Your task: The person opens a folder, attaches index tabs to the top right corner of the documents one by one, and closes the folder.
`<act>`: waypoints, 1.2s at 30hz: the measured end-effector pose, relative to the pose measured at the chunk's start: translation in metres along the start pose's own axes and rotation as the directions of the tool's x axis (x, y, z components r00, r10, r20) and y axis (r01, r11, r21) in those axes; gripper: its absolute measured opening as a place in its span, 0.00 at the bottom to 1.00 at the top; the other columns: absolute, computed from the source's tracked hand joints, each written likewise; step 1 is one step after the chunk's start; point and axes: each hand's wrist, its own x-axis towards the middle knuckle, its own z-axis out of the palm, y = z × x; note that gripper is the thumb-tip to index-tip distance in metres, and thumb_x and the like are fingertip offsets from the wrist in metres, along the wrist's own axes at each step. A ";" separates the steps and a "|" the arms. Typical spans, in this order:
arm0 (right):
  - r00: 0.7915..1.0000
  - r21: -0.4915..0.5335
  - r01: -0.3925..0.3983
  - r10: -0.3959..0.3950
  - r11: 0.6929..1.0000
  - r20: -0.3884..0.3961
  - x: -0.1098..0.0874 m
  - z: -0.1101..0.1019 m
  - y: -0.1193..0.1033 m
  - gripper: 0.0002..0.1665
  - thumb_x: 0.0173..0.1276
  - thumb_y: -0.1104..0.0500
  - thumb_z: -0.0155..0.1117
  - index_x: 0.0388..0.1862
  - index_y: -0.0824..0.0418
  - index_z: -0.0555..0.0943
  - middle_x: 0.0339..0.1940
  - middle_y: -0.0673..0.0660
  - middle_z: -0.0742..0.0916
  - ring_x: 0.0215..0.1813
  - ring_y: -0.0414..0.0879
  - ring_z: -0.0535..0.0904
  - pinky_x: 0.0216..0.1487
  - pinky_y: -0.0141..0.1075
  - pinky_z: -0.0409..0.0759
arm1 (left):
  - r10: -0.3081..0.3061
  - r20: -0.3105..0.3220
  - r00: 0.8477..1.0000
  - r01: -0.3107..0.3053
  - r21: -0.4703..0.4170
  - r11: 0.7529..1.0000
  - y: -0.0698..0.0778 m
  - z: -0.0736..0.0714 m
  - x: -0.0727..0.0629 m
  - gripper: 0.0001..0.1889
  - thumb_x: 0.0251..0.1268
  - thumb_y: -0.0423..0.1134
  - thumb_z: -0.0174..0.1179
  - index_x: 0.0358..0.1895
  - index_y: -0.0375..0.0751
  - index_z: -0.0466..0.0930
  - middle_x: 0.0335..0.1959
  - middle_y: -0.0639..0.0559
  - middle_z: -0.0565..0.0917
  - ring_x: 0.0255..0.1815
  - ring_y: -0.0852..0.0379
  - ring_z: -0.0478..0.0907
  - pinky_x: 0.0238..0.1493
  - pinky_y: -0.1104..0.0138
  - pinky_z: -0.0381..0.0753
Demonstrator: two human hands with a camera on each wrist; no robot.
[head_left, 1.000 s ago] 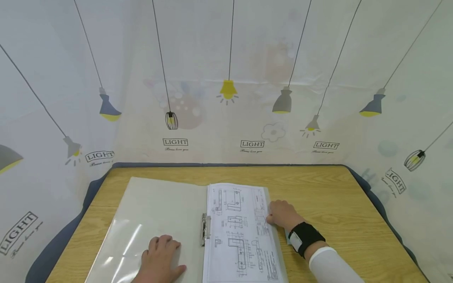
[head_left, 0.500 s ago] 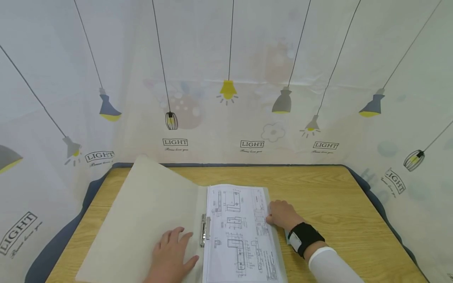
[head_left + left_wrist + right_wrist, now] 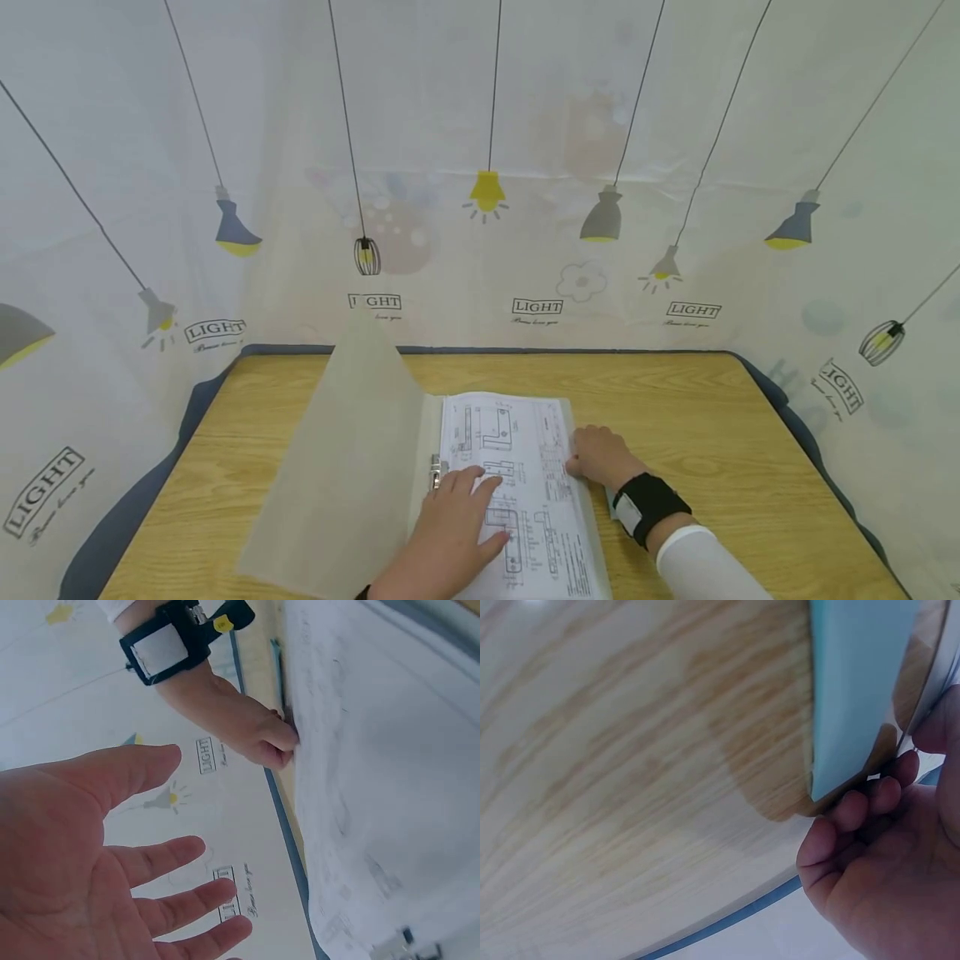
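A pale clip folder lies on the table with a stack of printed technical drawings [image 3: 547,500] under its metal clip [image 3: 436,471]. Its left cover [image 3: 352,450] stands tilted up, far corner in the air, just left of my left forearm. My left hand [image 3: 453,521] is over the drawings near the clip; the left wrist view shows its palm [image 3: 52,870] bare and its fingers spread. At the folder's right edge, my right hand [image 3: 606,454] pinches the border, thumb above and curled fingers below. Beside those fingers is a flat light-blue piece [image 3: 862,682], partly under the folder.
The wood-grain table [image 3: 712,433] has a dark blue border [image 3: 487,349] along its back. Behind and at both sides hangs a pale curtain [image 3: 450,100] printed with lamps and lettering. A black wristband [image 3: 651,508] with a camera sits on my right wrist.
My left hand has moved right from the left cover to above the drawings. The cover has risen from lying flat to a steep tilt. My right hand stays at the folder's edge.
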 end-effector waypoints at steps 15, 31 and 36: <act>1.000 -0.030 -0.001 0.000 1.000 -0.020 -0.002 -0.003 0.002 0.12 0.51 0.58 0.66 0.27 0.63 0.73 0.21 0.55 0.73 0.25 0.48 0.68 0.27 0.38 0.64 | 0.079 0.086 0.993 -0.090 0.124 0.988 0.024 0.018 0.074 0.32 0.55 0.60 0.63 0.60 0.48 0.71 0.51 0.49 0.73 0.48 0.53 0.70 0.43 0.60 0.75; 1.000 0.015 -0.029 0.029 0.999 0.004 0.000 -0.002 -0.001 0.12 0.52 0.58 0.67 0.27 0.63 0.73 0.21 0.55 0.73 0.25 0.49 0.69 0.28 0.37 0.64 | -0.058 0.019 0.998 0.054 0.150 0.987 -0.035 0.029 0.094 0.40 0.41 0.64 0.69 0.53 0.40 0.71 0.38 0.49 0.70 0.37 0.52 0.63 0.38 0.61 0.68; 0.999 0.009 -0.032 0.032 0.999 0.006 0.000 -0.002 -0.001 0.12 0.53 0.58 0.67 0.27 0.63 0.73 0.21 0.55 0.72 0.25 0.49 0.69 0.28 0.37 0.64 | -0.101 -0.006 0.995 0.101 0.165 0.981 -0.056 0.029 0.095 0.45 0.36 0.69 0.69 0.54 0.38 0.72 0.40 0.46 0.72 0.40 0.49 0.65 0.42 0.57 0.68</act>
